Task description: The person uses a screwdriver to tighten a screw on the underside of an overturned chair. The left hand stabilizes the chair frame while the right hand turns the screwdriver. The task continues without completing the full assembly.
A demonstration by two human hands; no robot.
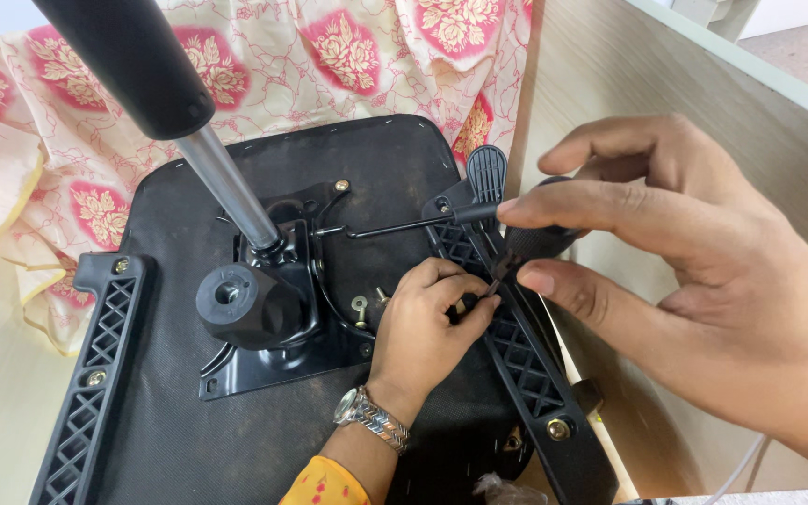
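1. My right hand point(703, 281) pinches a screwdriver point(527, 245) by its black handle, tip down at the right armrest bracket point(516, 346) of the upturned chair seat point(189, 440).
2. Left hand point(427, 323) curls shut on the bracket, steadying something small; a screw, I guess.
3. Driver: light, rigid, grippy; hold the handle.
4. Tip and screw hidden by fingers.

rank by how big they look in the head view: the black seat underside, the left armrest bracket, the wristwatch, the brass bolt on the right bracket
1. black seat underside
2. left armrest bracket
3. wristwatch
4. brass bolt on the right armrest bracket

All four lie at about the same depth, so the order looks safe.
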